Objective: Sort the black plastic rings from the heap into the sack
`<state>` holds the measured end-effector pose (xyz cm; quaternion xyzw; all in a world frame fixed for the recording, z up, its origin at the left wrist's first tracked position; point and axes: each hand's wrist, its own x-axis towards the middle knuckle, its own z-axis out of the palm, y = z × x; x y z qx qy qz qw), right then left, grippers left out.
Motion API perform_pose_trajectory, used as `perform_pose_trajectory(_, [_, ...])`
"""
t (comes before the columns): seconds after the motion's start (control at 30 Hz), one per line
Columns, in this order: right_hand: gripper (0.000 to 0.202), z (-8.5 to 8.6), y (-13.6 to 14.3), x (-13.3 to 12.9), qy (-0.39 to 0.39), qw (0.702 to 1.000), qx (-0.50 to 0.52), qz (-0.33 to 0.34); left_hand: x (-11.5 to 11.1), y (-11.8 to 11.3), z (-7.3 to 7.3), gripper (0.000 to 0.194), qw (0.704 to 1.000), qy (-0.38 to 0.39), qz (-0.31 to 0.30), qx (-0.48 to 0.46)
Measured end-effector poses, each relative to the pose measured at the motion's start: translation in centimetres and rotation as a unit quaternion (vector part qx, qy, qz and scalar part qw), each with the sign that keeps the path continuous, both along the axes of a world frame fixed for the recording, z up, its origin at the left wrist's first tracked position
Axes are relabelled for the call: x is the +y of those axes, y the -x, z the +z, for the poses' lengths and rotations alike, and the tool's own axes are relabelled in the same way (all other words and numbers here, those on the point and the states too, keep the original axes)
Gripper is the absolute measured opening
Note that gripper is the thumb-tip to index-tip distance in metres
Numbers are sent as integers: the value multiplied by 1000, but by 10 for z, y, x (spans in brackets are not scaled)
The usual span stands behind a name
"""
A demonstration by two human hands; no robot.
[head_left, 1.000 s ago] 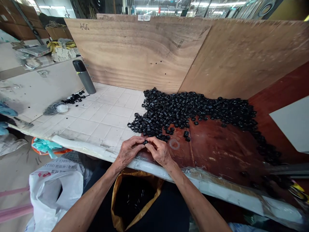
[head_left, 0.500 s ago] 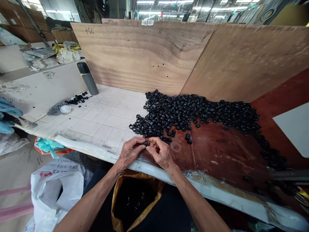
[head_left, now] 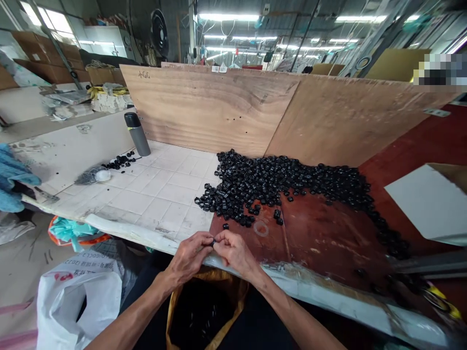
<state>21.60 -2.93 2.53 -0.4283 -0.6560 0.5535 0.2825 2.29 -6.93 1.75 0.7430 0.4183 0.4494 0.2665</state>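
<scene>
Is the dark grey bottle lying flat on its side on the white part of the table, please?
No, the bottle stands on its base near the wooden board, its black cap uppermost.

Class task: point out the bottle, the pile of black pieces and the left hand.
bottle (head_left: pixel 139 141), head view: its grey body
pile of black pieces (head_left: pixel 255 180), head view: middle of the heap
left hand (head_left: pixel 188 256), head view: back of the hand

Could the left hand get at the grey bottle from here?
Probably, perhaps with a lean: between the left hand and the grey bottle at the back, I see only flat white tiled tabletop. Its fingertips are occupied, though, pinching a small black piece with the right hand.
</scene>
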Motion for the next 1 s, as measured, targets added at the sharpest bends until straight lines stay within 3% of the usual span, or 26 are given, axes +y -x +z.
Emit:
perform_pose_trajectory(0.07, [18, 1, -10, -7, -52, 996, -76, 18, -8, 12, 10, 7, 995, 69, -60, 48])
perform_pose_trajectory(0.1, [20, -1, -17, -7, -95, 989, -113, -8, -5, 19, 13, 7, 992, 89, -54, 67])
perform_pose_trajectory(0.13, [20, -3, -24, -4, -145, 976, -148, -59, 3, 25, 14, 12, 992, 93, -15, 83])
perform_pose_trajectory(0.2, [16, -9, -39, 6, -235, 929, -208, -195, 33, 36, 9, 30, 986, 47, 123, 105])
perform_pose_trajectory(0.27, [42, -17, -49, 19, -287, 883, -260, -265, 74, 44, -1, 70, 969, 10, 192, 155])
perform_pose_trajectory(0.33, [68, -24, -51, 30, -312, 865, -291, -263, 112, 48, -11, 113, 961, 4, 176, 213])
perform_pose_trajectory(0.37, [75, -27, -50, 34, -320, 862, -297, -255, 127, 48, -15, 125, 960, 0, 151, 238])
perform_pose_trajectory(0.47, [78, -35, -42, 40, -338, 860, -295, -242, 147, 41, -21, 126, 956, -25, 79, 283])
perform_pose_trajectory(0.67, [69, -43, -38, 41, -363, 868, -255, -224, 115, -2, -30, 112, 966, -81, 46, 243])
perform_pose_trajectory(0.77, [63, -42, -42, 41, -361, 871, -240, -231, 99, -24, -36, 116, 973, -70, 33, 216])
perform_pose_trajectory(0.87, [53, -37, -44, 38, -368, 874, -201, -247, 86, -31, -32, 123, 980, -41, 29, 193])
perform_pose_trajectory(0.93, [41, -33, -45, 34, -381, 877, -168, -240, 75, -25, -23, 110, 984, -28, 60, 168])
perform_pose_trajectory(1.0, [32, -29, -46, 30, -398, 884, -145, -197, 61, -16, -13, 75, 984, -37, 97, 141])
